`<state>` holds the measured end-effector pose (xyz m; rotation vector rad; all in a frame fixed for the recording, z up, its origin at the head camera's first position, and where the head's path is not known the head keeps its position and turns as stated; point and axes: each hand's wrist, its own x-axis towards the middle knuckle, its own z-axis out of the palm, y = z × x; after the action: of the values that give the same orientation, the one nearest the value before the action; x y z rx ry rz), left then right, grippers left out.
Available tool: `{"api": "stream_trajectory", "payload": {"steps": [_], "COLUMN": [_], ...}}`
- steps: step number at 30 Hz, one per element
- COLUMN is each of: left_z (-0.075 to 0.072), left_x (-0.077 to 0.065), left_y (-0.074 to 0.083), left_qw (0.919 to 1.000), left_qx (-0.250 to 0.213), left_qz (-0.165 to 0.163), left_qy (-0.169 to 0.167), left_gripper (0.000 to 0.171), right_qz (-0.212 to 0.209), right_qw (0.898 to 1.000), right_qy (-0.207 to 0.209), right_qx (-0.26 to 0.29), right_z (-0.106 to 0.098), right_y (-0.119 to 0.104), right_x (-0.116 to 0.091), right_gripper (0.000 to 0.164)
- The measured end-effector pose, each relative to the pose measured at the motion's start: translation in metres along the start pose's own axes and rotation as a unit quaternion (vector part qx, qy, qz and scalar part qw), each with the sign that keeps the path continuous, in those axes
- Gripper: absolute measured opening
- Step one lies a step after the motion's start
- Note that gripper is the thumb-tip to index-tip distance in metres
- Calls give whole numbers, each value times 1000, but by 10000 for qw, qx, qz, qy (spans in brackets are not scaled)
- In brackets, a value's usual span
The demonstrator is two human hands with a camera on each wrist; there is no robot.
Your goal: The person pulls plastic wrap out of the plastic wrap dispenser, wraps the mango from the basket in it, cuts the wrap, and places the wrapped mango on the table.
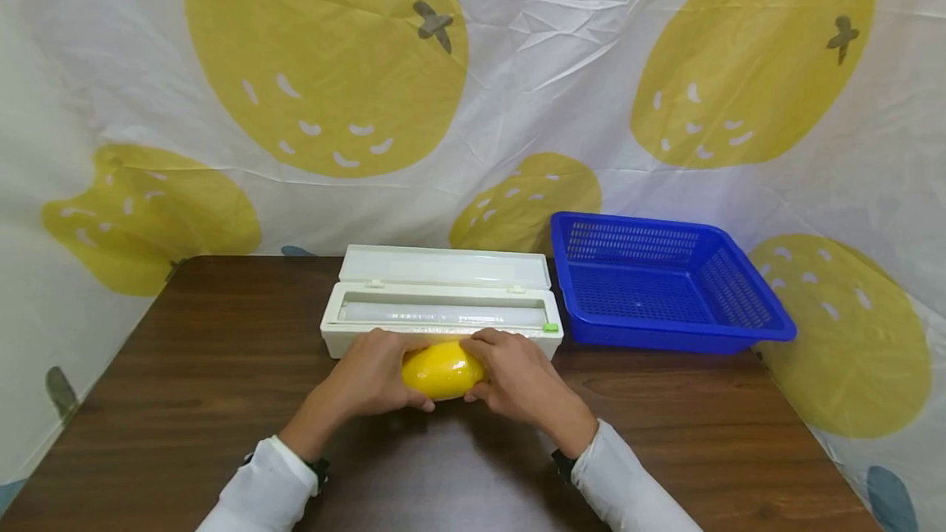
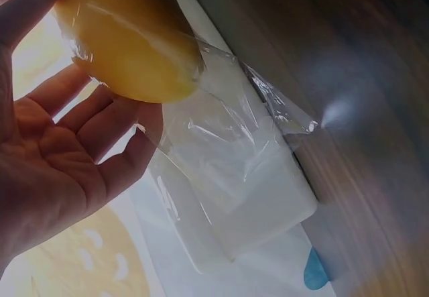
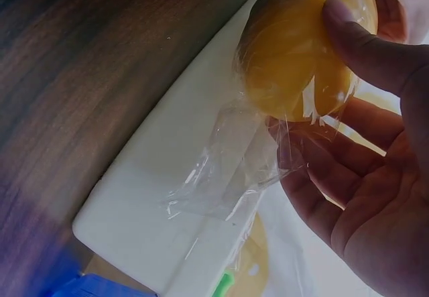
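Note:
A smooth, oval yellow fruit (image 1: 443,371), its exact kind unclear, is held just in front of a white cling film dispenser (image 1: 338,338). My left hand (image 1: 375,374) grips its left end and my right hand (image 1: 517,376) its right end, with the thumbs on the near side. Clear cling film (image 2: 221,143) covers the fruit, and loose film sticks out past both ends in the wrist views. In the right wrist view, the right thumb presses the film against the fruit (image 3: 288,62). The dispenser's lid (image 1: 443,267) is raised, and a film roll (image 1: 443,314) lies inside.
A blue plastic basket (image 1: 665,335) stands right of the dispenser on the dark wooden table (image 1: 222,401). A green slider (image 1: 550,327) sits at the dispenser's right end. Behind the table hangs a white cloth (image 1: 517,89) printed with large yellow fruit.

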<state>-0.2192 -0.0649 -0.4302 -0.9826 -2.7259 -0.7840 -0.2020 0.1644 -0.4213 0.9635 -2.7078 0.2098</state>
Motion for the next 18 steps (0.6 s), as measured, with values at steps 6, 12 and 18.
{"api": "stream_trajectory", "payload": {"steps": [6,12,18], "left_z": [1,2,2], "left_x": [0,0,0], "left_y": [-2,-3,-4], "left_qw": [9999,9996,9993], "left_qx": [-40,-55,-180], "left_qz": [-78,-120,-91], "left_qy": [-129,-235,-318], "left_gripper": [64,57,52], "right_qz": [39,37,45], "right_qw": [9999,9999,9998], "right_qy": [-104,-106,-176], "right_qx": [-15,75,128], "right_z": [2,4,5], "right_y": [1,5,7], "right_x": [0,0,1], "right_gripper": [62,63,59]}}
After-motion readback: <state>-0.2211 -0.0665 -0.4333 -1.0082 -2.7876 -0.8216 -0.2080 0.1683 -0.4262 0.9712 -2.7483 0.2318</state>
